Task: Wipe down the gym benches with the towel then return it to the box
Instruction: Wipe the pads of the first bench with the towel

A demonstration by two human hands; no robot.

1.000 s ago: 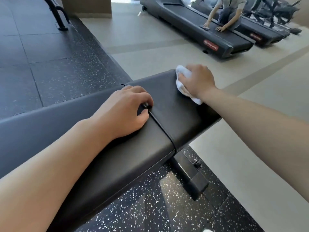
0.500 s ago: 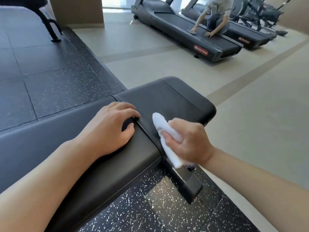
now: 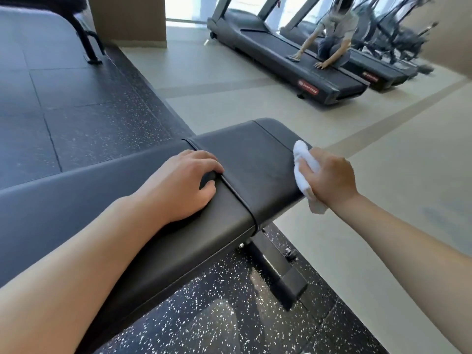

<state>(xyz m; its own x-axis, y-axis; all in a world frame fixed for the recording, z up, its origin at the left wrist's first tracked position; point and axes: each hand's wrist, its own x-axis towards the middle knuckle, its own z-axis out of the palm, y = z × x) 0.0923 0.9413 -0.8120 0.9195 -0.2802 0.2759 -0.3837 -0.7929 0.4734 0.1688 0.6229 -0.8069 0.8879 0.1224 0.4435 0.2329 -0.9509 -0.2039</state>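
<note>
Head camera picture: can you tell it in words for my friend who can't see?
A right hand grips a white towel against a black gym bench edge. The left hand rests on the bench. Behind, another person kneels on a treadmill.

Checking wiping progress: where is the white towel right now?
In the head view, the white cloth towel sits right of centre, held by the right hand against the black padded bench edge.
</note>
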